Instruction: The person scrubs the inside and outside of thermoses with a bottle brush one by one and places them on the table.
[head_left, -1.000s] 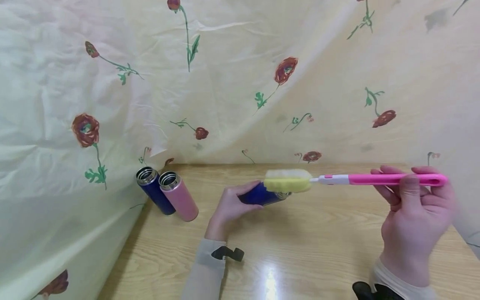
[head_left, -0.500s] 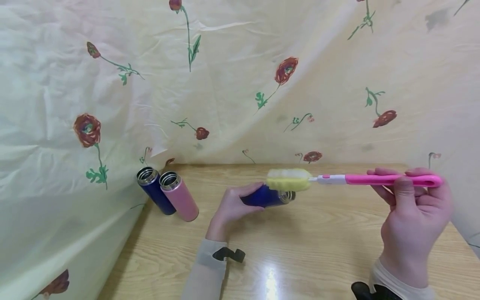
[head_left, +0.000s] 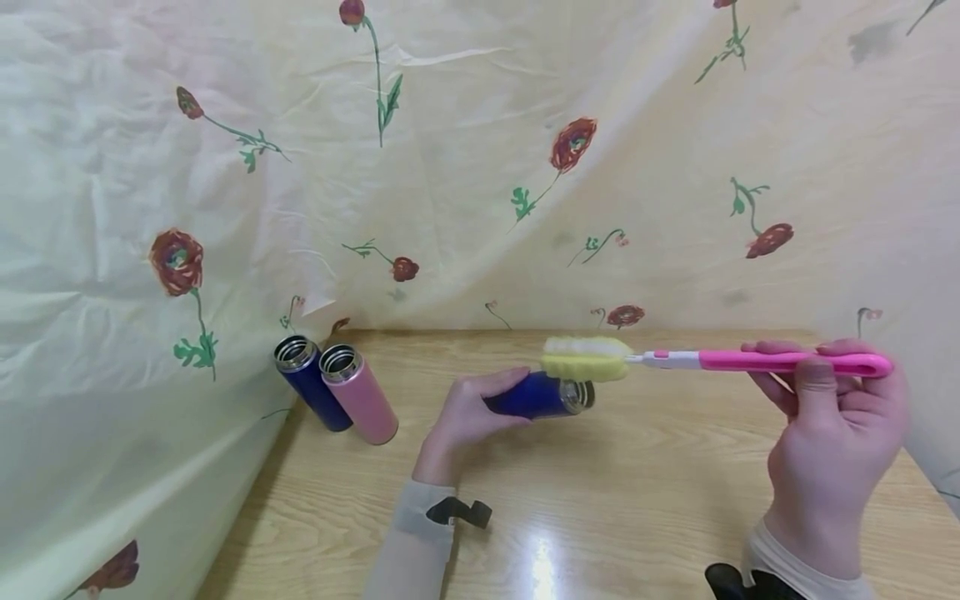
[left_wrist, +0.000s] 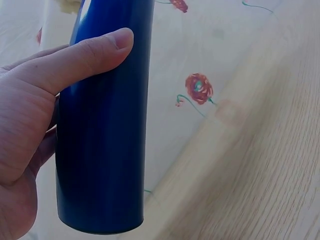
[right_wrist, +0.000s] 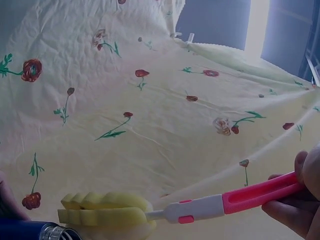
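My left hand (head_left: 476, 408) grips a blue bottle (head_left: 534, 397) that lies tilted nearly sideways, its bare metal mouth facing right. In the left wrist view the thumb curls over the blue bottle (left_wrist: 107, 150). My right hand (head_left: 836, 442) holds the pink handle of a bottle brush (head_left: 750, 360) between thumb and fingers. The brush's yellow and white sponge head (head_left: 585, 360) points left and is outside the bottle, just above its mouth in the head view. From the right wrist, the sponge head (right_wrist: 107, 212) shows above the bottle's metal neck (right_wrist: 57, 232).
At the left of the wooden table (head_left: 637, 508) stand a second blue bottle (head_left: 318, 392) and a pink bottle (head_left: 363, 404) side by side, both without lids. Flowered cloth (head_left: 465, 167) hangs behind and along the left side.
The blue bottle in my left hand has turned slightly, so more of its metal mouth shows. The brush has shifted a little to the right over the last half second.
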